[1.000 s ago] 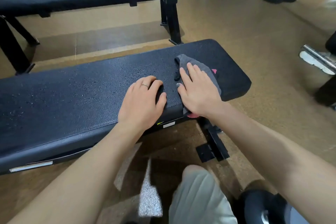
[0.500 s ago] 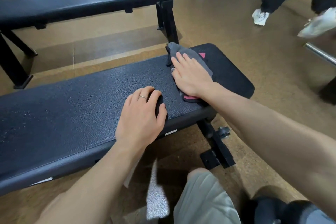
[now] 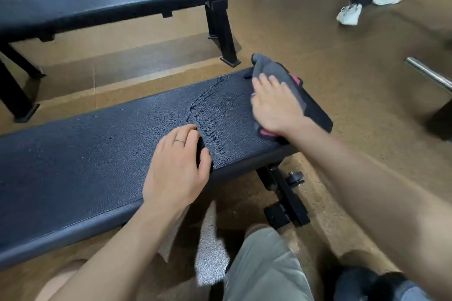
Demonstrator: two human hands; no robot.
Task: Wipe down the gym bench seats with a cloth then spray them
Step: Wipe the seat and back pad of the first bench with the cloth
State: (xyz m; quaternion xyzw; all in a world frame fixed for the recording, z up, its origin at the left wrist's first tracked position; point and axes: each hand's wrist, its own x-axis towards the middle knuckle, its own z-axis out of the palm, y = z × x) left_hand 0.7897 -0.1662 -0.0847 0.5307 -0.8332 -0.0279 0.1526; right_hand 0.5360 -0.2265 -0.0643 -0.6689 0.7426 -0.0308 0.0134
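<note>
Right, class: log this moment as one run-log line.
step: wiping | right hand: flat on cloth, bench far end | left hand: resting on bench | wet streak beside cloth

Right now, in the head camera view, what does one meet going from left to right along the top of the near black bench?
Left hand with a ring, resting on the black textured bench seat → curved wet streak → right hand pressing the grey cloth with pink trim.

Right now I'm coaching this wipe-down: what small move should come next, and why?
Probably sweep the right hand with the cloth back toward the left hand, since wet streaks show on the bench seat between them.
</note>
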